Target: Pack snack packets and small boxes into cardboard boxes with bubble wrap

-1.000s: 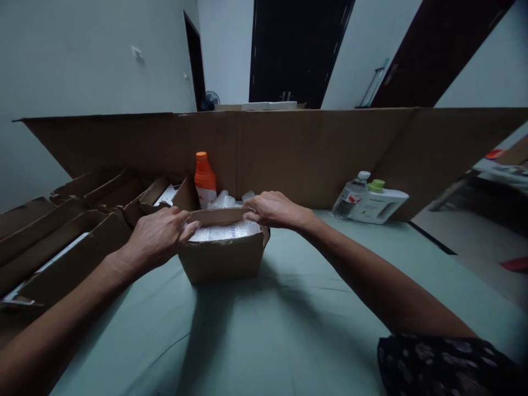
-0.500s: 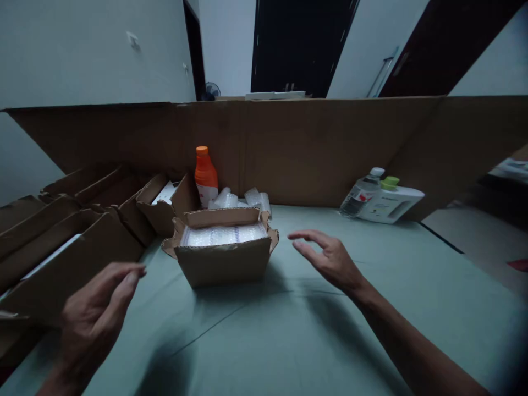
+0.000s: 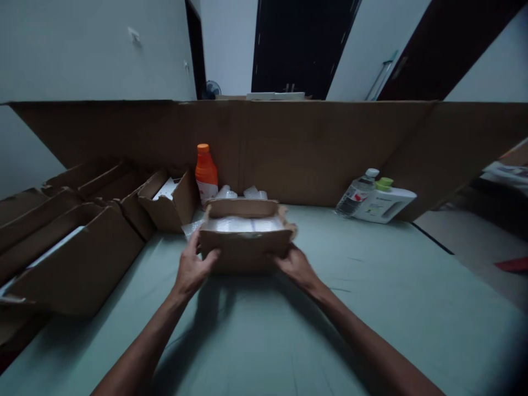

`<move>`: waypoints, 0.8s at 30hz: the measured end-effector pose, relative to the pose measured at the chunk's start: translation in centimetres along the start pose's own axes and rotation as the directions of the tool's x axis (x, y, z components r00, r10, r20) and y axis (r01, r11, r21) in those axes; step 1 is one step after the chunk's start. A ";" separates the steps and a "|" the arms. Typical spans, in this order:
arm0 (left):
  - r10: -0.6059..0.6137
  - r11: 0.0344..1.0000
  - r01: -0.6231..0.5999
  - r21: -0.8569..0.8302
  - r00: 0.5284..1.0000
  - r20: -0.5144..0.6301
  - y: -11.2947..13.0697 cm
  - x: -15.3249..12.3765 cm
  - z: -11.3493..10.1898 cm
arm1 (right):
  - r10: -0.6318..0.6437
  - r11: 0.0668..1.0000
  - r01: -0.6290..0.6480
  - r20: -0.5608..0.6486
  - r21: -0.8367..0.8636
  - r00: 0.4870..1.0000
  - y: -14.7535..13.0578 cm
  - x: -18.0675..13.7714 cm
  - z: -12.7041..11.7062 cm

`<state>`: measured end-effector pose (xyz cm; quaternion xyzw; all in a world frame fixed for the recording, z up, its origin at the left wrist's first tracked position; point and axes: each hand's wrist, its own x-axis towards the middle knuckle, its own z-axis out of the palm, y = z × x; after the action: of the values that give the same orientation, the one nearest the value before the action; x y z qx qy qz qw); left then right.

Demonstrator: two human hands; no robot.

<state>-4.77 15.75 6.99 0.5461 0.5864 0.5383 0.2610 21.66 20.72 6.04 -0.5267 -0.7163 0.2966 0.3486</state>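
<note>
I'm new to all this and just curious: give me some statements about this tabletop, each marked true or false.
1. The left hand and right hand hold the small cardboard box. True.
2. The small cardboard box is closed on top. False: it is open, and whitish contents show inside.
3. The orange bottle stands upright. True.
4. The clear bottle is beside the white jug. True.
5. The white jug has a red cap. False: it has a green cap.
</note>
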 end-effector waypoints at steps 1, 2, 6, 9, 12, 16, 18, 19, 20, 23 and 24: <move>0.030 0.999 -0.029 -0.036 0.999 0.038 0.6 -0.7 1.0 | 0.009 1.000 -0.010 -0.040 -0.021 0.999 0.8 -1.6 -1.5; 0.058 0.996 -0.053 -0.066 0.996 0.065 1.0 -1.6 1.9 | 0.012 0.998 -0.017 -0.086 -0.068 0.996 1.5 -3.3 -3.0; 0.043 0.991 -0.017 -0.129 0.979 0.200 1.0 -6.3 2.1 | -0.055 0.988 0.019 -0.233 -0.152 0.971 2.5 -10.2 -5.1; -0.069 0.997 0.073 -0.039 0.992 0.105 -1.0 -8.8 -1.5 | -0.129 0.987 0.108 -0.197 -0.117 0.972 1.0 -12.7 -2.0; -0.137 0.990 0.137 0.027 0.991 -0.003 -2.6 -9.3 -5.4 | -0.210 0.977 0.209 -0.035 -0.035 0.977 -0.2 -12.1 0.9; -0.193 0.981 0.193 -0.026 0.981 -0.006 -2.9 -9.4 -6.8 | -0.233 0.971 0.226 0.099 0.075 0.967 1.6 -9.6 1.1; -0.194 0.981 0.193 -0.036 0.981 -0.020 -2.7 -9.7 -6.5 | -0.247 0.961 0.224 0.147 0.161 0.958 2.9 -8.4 0.8; -0.195 0.981 0.194 -0.026 0.980 -0.031 -2.6 -9.9 -6.3 | -0.267 0.951 0.232 0.164 0.206 0.949 3.4 -7.9 0.8; -0.199 0.980 0.199 -0.004 0.979 -0.043 -2.6 -10.0 -6.2 | -0.295 0.936 0.248 0.169 0.249 0.940 3.7 -7.5 0.9; -0.237 0.965 0.243 0.098 0.969 -0.072 -2.9 -10.1 -6.3 | -0.385 0.891 0.328 0.138 0.314 0.912 4.1 -6.4 2.1; -0.241 0.959 0.250 0.136 0.967 -0.077 -3.1 -9.8 -6.2 | -0.411 0.881 0.361 0.116 0.307 0.904 4.2 -6.0 2.3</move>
<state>-8.79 5.11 3.17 0.4704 0.6947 0.4736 0.2680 23.25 15.96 0.25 -0.2902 -0.7861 0.3644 0.4062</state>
